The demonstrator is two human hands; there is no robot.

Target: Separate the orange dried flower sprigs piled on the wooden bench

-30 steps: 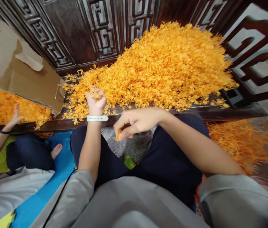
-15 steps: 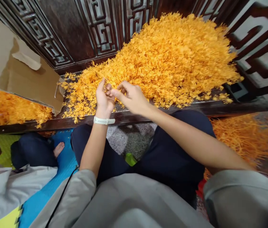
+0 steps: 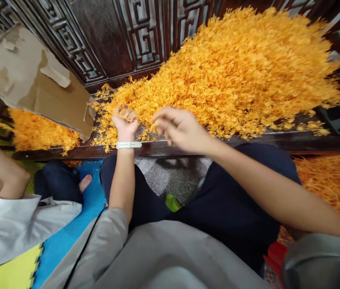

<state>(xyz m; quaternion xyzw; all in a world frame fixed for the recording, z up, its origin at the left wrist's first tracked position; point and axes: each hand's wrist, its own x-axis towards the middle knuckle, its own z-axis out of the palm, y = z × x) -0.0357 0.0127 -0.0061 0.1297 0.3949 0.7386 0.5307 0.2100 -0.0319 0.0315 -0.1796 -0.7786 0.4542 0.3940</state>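
My left hand, a white watch band on its wrist, is turned palm up with the fingers curled. A thin orange branched piece lies across its fingers. My right hand is to the right, apart from the left, its fingers bent together and blurred. Orange shows at its fingertips, but I cannot tell whether it is held or part of the pile behind. Just beyond both hands spreads a big pile of small orange branched pieces, apparently soft plastic, on a dark wooden bench.
A torn cardboard box stands at the left on the bench, with more orange pieces beside it. Another person sits at the left on coloured foam mats. Longer orange strands lie low at the right. Carved wood panelling rises behind.
My hands have come apart: they were together at the fingertips, and now the right is off to the right. The view has shifted, and the other person's arm has moved.
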